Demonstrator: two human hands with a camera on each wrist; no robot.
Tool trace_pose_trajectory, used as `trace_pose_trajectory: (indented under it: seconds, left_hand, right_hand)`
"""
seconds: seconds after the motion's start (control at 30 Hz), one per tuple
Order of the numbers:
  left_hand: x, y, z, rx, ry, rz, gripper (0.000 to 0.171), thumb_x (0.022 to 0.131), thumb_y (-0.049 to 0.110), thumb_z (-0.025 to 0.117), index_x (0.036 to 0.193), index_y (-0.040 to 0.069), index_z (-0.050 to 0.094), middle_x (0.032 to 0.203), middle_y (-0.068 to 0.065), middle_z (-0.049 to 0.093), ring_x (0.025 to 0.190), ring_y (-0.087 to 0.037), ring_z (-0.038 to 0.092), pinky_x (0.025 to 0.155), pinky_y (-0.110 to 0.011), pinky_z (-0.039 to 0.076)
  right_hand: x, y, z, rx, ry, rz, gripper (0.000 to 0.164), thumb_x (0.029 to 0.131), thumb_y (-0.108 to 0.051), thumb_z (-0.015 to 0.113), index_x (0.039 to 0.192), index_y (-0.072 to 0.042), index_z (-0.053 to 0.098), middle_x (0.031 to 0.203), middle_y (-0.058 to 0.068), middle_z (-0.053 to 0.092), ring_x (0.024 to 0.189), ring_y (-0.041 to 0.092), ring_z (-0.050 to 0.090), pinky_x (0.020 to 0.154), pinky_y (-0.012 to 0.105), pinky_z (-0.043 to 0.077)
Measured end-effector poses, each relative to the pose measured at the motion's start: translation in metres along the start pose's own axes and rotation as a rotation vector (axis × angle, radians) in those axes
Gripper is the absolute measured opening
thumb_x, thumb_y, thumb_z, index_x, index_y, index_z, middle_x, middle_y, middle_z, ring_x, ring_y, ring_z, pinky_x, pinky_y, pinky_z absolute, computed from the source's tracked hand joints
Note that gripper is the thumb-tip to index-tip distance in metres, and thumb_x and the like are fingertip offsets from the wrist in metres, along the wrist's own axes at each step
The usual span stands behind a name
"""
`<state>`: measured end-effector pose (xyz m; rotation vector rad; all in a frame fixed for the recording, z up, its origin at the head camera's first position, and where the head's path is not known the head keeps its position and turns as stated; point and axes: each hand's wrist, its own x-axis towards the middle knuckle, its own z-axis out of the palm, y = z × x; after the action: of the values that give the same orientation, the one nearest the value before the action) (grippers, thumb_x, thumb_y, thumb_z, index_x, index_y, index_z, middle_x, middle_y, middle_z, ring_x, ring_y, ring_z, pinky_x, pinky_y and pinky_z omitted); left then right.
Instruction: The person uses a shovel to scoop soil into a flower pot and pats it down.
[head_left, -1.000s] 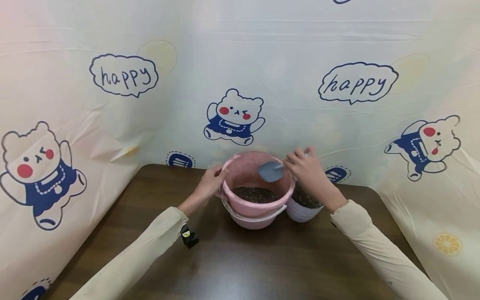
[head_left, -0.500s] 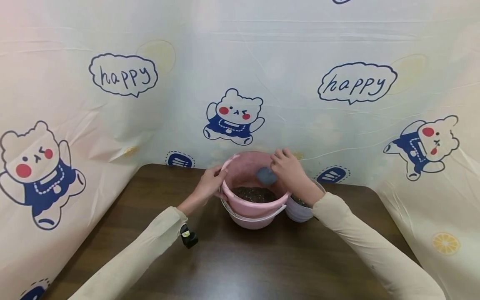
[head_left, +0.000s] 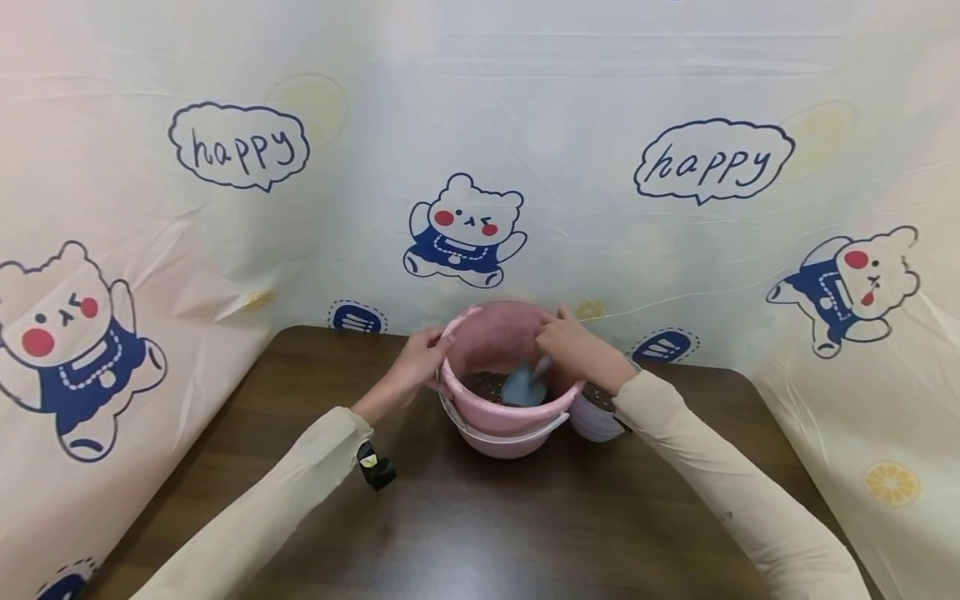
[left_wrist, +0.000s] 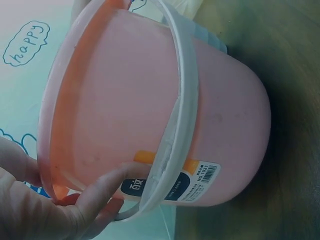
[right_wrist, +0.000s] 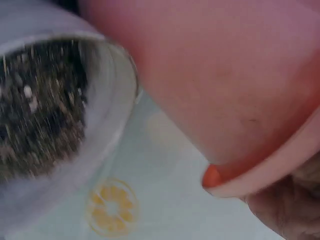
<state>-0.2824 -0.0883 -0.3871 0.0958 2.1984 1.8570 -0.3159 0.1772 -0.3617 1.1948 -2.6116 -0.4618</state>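
A pink bucket [head_left: 480, 414] stands on the table with dark soil [head_left: 482, 385] in its bottom. My left hand [head_left: 411, 365] grips its left rim; in the left wrist view the thumb lies against the white handle [left_wrist: 187, 95]. Over the right rim, my right hand [head_left: 576, 346] holds a small blue trowel [head_left: 522, 388], whose blade is down at the soil inside the bucket. Part of the trowel's handle is hidden by the fingers. Close by on the right is a whitish flower pot [head_left: 597, 423] of soil, partly covered by the right forearm.
The dark wooden table [head_left: 450, 533] carries both containers near its back edge. Behind it and at both sides hangs a pale curtain [head_left: 585, 100] printed with bears. A black strap device [head_left: 377, 468] sits at the left wrist.
My right hand has moved left from above the flower pot to the bucket, and the trowel blade has dropped to the soil. The left hand keeps its grip on the rim.
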Motion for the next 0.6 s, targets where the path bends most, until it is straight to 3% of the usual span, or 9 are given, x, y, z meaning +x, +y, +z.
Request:
trace_pose_trajectory:
  seconds: [0.13, 0.4, 0.6]
  left_hand:
    - [0.001, 0.001, 0.001, 0.004, -0.004, 0.003, 0.049, 0.114, 0.019, 0.041, 0.157, -0.005, 0.037, 0.149, -0.032, 0.046, 0.098, -0.035, 0.067, 0.061, -0.038, 0.068]
    - [0.002, 0.000, 0.000, 0.009, -0.013, -0.006, 0.050, 0.114, 0.020, 0.040, 0.158, -0.003, 0.036, 0.148, -0.031, 0.047, 0.095, -0.033, 0.069, 0.064, -0.038, 0.068]
    - [0.001, 0.000, 0.001, 0.032, 0.001, -0.003, 0.048, 0.114, 0.020, 0.042, 0.157, -0.002, 0.039, 0.145, -0.030, 0.050, 0.099, -0.036, 0.069, 0.064, -0.038, 0.068]
  right_hand:
    - [-0.004, 0.007, 0.001, 0.172, -0.018, -0.025, 0.012, 0.082, -0.006, 0.085, 0.090, -0.004, 0.077, 0.088, 0.006, 0.075, 0.089, 0.024, 0.054, 0.079, 0.041, 0.037]
    - [-0.001, 0.011, 0.006, 0.316, -0.035, -0.071, 0.017, 0.079, -0.013, 0.089, 0.076, -0.007, 0.073, 0.078, 0.006, 0.071, 0.093, 0.030, 0.064, 0.096, 0.048, 0.045]
    - [0.001, 0.011, 0.012, 0.378, -0.053, -0.065, 0.015, 0.080, -0.015, 0.089, 0.077, -0.010, 0.076, 0.081, 0.005, 0.072, 0.101, 0.031, 0.065, 0.108, 0.053, 0.044]
